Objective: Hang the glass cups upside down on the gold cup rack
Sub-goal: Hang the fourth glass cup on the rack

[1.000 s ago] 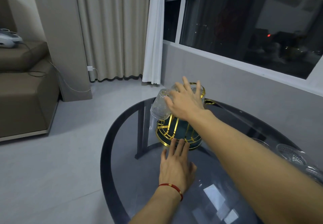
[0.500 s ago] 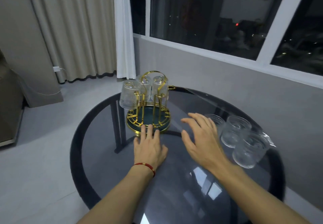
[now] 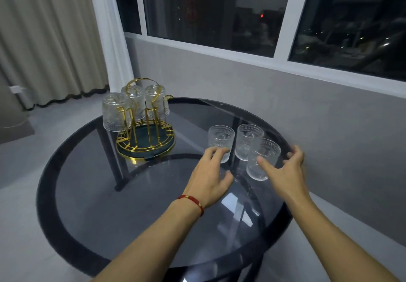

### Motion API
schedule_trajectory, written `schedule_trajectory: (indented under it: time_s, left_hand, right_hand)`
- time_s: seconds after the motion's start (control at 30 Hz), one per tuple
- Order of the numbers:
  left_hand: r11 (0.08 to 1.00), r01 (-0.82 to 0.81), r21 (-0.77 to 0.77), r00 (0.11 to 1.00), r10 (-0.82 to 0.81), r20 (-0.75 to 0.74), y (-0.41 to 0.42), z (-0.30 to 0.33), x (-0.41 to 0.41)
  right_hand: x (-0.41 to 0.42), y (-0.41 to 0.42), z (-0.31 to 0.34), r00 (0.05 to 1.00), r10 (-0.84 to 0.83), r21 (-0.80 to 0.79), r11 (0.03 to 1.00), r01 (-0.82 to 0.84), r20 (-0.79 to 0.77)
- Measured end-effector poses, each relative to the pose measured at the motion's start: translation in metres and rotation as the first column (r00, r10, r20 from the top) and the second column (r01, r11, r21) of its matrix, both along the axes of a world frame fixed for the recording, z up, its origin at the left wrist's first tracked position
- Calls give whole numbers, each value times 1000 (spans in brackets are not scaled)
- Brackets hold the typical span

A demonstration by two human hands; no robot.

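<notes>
The gold cup rack (image 3: 146, 144) stands at the far left of the round glass table (image 3: 87, 204), with three glass cups (image 3: 116, 112) hung upside down on its pegs. Three more glass cups stand upright at the table's right: a left cup (image 3: 220, 138), a far cup (image 3: 249, 141) and a near cup (image 3: 262, 160). My left hand (image 3: 208, 178), fingers spread, reaches to the left cup with fingertips at its base. My right hand (image 3: 285, 169) is spread around the near cup, thumb in front and fingers behind, holding nothing.
A grey wall and dark window run close behind the table's right edge. Curtains hang at the back left above the pale floor. The table's dark legs show through the glass below the rack.
Both hands moved right, away from the rack toward the upright cups. The view swung right, bringing all three standing cups into sight.
</notes>
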State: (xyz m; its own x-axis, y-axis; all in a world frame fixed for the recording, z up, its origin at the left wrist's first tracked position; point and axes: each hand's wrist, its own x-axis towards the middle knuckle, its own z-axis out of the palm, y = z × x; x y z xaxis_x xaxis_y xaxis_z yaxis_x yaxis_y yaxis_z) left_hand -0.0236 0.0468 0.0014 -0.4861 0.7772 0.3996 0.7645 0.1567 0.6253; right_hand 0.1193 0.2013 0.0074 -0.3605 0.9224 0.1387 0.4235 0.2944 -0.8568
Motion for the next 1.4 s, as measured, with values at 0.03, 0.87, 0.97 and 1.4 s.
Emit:
schedule_trajectory:
  time_s: [0.03, 0.87, 0.97, 1.4]
  left_hand:
    - [1000, 20, 22, 1000, -20, 18, 1, -1, 3]
    - [875, -326, 359, 685, -43, 728, -43, 36, -45]
    - [869, -335, 365, 581, -114, 806, -52, 32, -66]
    - [879, -426, -214, 903, 426, -47, -75, -53, -123]
  right_hand:
    - [0, 4, -5, 998, 47, -28, 999, -46, 34]
    - [-72, -72, 17, 735, 555, -70, 778, -624, -389]
    - [-96, -85, 16, 698, 476, -216, 722, -658, -536]
    - [-189, -55, 96, 951, 185, 84, 982, -169, -248]
